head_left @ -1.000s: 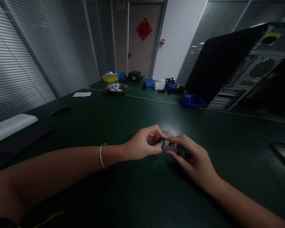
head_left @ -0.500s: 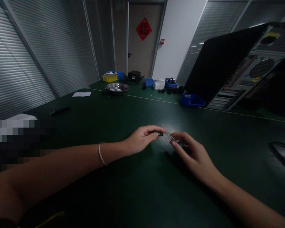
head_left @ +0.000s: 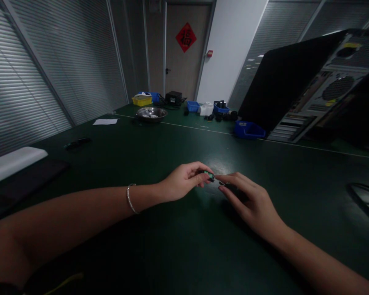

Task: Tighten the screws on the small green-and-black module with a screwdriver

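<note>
My left hand, with a silver bracelet on its wrist, pinches a small green-and-black part between thumb and fingers just above the dark green table. My right hand lies low on the table right beside it. Its fingertips hold a thin metal piece that points at the small part. The two pieces are almost touching. The dim light hides whether they are joined.
An open computer case stands at the right. Blue bins, a yellow bin and a steel bowl sit at the back. A white and black slab lies at the left, with a dark tool and paper.
The hands were together, drew apart half a second ago with the left holding the small part, and have now come back together at the fingertips.
</note>
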Tool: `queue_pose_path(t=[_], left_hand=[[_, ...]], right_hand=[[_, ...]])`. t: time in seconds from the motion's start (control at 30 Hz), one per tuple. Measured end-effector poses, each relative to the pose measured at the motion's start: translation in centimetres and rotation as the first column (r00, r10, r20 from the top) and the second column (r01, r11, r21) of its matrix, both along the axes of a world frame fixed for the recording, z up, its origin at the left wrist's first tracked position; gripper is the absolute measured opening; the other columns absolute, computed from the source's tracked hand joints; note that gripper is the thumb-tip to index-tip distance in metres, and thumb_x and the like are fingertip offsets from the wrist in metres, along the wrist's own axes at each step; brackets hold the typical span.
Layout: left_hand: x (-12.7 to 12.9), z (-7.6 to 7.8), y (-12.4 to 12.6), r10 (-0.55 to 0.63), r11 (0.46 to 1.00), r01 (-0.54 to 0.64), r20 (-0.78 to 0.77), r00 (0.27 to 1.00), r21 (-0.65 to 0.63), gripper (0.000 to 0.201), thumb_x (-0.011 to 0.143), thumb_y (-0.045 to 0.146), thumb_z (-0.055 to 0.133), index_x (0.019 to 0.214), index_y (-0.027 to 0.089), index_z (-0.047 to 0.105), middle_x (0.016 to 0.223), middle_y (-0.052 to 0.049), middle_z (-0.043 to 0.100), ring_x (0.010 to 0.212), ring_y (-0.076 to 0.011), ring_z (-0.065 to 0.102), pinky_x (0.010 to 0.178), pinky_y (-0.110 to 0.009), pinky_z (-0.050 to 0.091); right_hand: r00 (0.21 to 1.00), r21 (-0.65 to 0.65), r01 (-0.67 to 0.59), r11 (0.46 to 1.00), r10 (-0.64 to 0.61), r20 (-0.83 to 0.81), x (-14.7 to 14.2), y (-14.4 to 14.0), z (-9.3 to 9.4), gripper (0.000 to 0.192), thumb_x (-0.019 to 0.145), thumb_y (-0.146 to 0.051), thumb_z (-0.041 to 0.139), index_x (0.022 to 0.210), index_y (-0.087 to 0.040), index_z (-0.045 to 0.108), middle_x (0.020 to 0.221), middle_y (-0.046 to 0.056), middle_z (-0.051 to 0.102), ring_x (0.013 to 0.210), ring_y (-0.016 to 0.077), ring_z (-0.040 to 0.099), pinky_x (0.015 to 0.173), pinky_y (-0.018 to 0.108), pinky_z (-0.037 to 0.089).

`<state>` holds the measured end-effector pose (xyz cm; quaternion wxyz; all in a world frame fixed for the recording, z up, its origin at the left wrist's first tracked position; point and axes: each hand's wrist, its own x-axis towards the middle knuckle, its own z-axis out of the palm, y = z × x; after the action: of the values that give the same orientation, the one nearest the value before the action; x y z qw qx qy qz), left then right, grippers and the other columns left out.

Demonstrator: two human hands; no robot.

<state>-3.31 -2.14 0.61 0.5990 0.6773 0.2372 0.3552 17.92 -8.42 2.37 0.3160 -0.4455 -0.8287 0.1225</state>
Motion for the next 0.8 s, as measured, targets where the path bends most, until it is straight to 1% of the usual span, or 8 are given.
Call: queue_pose_path(t=[0.13,0.33,0.5,0.57,0.63,0.73,0.8], left_hand=[[-0.14,0.4,-0.26,-0.001,1.0,0.001,-0.04,0.999,-0.004,0.02,0.087,0.023,0.061,0.105,0.016,0.064,0.093,-0.004,0.065,0.081,-0.0133,0.059,0.075,-0.029,0.047],[-0.12,0.62,0.1,-0.044,0.985,0.042,-0.006,0.999,-0.167,0.018,0.084,0.021,0.066,0.098,0.012,0.068,0.08,-0.003,0.067,0.071,-0.0115,0.059,0.069,-0.027,0.046],[0.05,0.34,0.25,-0.079,0.969,0.091,0.06,0.995,-0.229,0.018,0.084,0.02,0.065,0.099,0.01,0.067,0.079,-0.005,0.069,0.067,-0.0107,0.061,0.067,-0.027,0.046],[0.11,0.21,0.27,-0.081,0.964,0.101,0.091,0.993,-0.245,0.018,0.085,0.019,0.065,0.1,0.01,0.066,0.08,-0.005,0.068,0.069,-0.0109,0.062,0.07,-0.027,0.048],[0.16,0.12,0.3,-0.064,0.962,0.093,0.12,0.991,-0.255,0.02,0.084,0.019,0.066,0.102,0.011,0.062,0.085,-0.005,0.068,0.075,-0.0121,0.065,0.075,-0.028,0.049],[0.23,0.08,0.31,-0.025,0.957,0.068,0.155,0.988,-0.281,0.024,0.082,0.015,0.068,0.102,0.013,0.054,0.098,-0.007,0.068,0.087,-0.015,0.068,0.085,-0.034,0.05],[0.27,0.14,0.29,0.01,0.945,0.051,0.183,0.983,-0.323,0.028,0.08,0.013,0.07,0.099,0.014,0.05,0.101,-0.009,0.069,0.087,-0.016,0.068,0.089,-0.038,0.05]], right_hand=[[0.999,0.016,-0.009,1.0,0.008,0.038,-0.03,-0.1,0.02,0.03,0.094,-0.023,0.05,0.122,-0.024,0.06,0.103,0.008,0.065,0.087,0.0209,0.066,0.073,0.033,0.056],[0.998,0.012,-0.043,0.999,0.042,0.04,-0.08,-0.3,-0.01,0.031,0.094,-0.02,0.05,0.125,-0.025,0.058,0.105,0.008,0.064,0.089,0.0202,0.066,0.075,0.033,0.056],[0.997,0.045,-0.078,0.996,0.079,-0.02,-0.2,-0.33,-0.05,0.032,0.094,-0.019,0.051,0.125,-0.025,0.058,0.103,0.008,0.064,0.09,0.0199,0.065,0.074,0.031,0.055],[0.997,0.055,-0.071,0.996,0.073,-0.037,-0.22,-0.3,-0.08,0.031,0.094,-0.02,0.052,0.125,-0.024,0.058,0.102,0.009,0.065,0.09,0.0206,0.065,0.074,0.032,0.055],[0.997,0.052,-0.061,0.997,0.063,-0.045,-0.21,-0.27,-0.1,0.031,0.094,-0.022,0.052,0.125,-0.024,0.058,0.102,0.009,0.065,0.09,0.0212,0.065,0.074,0.033,0.055],[0.997,0.012,-0.059,0.998,0.06,-0.049,-0.14,-0.21,-0.14,0.03,0.094,-0.022,0.052,0.124,-0.023,0.058,0.104,0.009,0.065,0.091,0.0215,0.065,0.076,0.034,0.055],[0.996,-0.017,-0.073,0.997,0.072,-0.047,-0.1,-0.16,-0.16,0.03,0.095,-0.022,0.051,0.124,-0.023,0.058,0.106,0.01,0.064,0.093,0.022,0.065,0.077,0.035,0.056]])
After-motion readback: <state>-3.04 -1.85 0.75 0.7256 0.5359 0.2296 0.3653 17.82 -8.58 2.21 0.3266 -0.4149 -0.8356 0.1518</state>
